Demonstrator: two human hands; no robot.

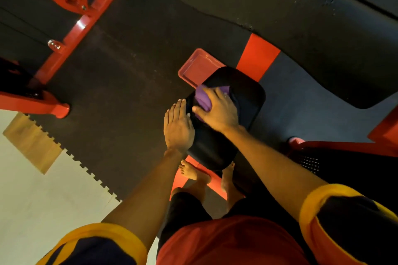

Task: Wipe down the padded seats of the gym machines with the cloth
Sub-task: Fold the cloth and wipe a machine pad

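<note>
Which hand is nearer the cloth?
Right. The right hand lies on the cloth on the seat; the left hand rests flat on the seat's left edge, beside the cloth, not touching it.

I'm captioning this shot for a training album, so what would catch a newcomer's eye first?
The purple cloth stands out most, pressed under the right hand on the black padded seat at the centre. The left hand lies flat at the seat's left edge. Bright red machine frames cross the dark floor at the upper left.
</note>
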